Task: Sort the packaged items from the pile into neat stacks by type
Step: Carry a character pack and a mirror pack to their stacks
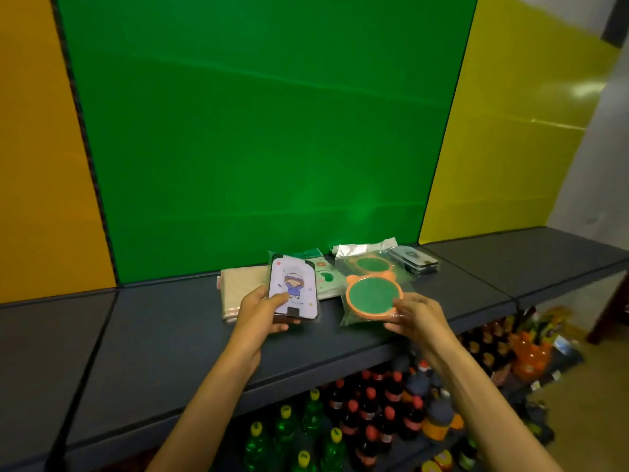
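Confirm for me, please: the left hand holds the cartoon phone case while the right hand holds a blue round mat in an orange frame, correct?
Not quite: the head view shows the round mat in the right hand is green, not blue. The left hand does hold the cartoon phone case.

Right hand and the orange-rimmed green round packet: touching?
Touching. The head view shows the right hand gripping the near edge of the orange-rimmed round packet, fingers curled over its wrapper.
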`<control>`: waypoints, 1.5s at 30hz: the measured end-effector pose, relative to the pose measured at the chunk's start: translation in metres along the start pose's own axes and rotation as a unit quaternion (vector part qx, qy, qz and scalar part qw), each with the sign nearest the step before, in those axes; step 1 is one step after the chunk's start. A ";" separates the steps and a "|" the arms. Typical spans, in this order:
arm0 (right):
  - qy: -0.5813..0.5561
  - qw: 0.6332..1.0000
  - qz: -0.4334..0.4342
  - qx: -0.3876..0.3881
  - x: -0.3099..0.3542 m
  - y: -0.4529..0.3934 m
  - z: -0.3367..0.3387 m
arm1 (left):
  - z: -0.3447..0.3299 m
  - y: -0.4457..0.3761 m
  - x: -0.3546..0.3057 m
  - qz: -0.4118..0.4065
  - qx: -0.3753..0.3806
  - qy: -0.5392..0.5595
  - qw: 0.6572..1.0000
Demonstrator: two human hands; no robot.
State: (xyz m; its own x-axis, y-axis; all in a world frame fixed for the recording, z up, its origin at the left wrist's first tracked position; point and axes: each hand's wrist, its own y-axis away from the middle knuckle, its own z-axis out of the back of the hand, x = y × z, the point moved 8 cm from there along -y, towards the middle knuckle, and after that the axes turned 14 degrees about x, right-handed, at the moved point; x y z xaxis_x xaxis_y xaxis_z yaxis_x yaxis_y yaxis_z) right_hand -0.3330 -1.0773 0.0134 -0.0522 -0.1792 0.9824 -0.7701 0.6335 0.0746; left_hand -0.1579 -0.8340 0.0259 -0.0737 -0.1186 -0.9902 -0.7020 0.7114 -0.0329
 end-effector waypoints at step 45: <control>0.564 0.792 0.185 0.142 0.088 -0.306 0.167 | -0.249 -0.257 0.029 0.072 -0.102 0.008 0.992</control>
State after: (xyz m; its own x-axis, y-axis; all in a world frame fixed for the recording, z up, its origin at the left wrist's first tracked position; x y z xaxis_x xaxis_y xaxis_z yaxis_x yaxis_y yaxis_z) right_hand -0.2084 -1.4123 0.0485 0.1712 0.8669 0.4681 -0.9549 0.2629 -0.1377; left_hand -0.1561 -1.1923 0.0391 -0.1936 -0.0373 -0.9804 -0.8118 0.5673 0.1388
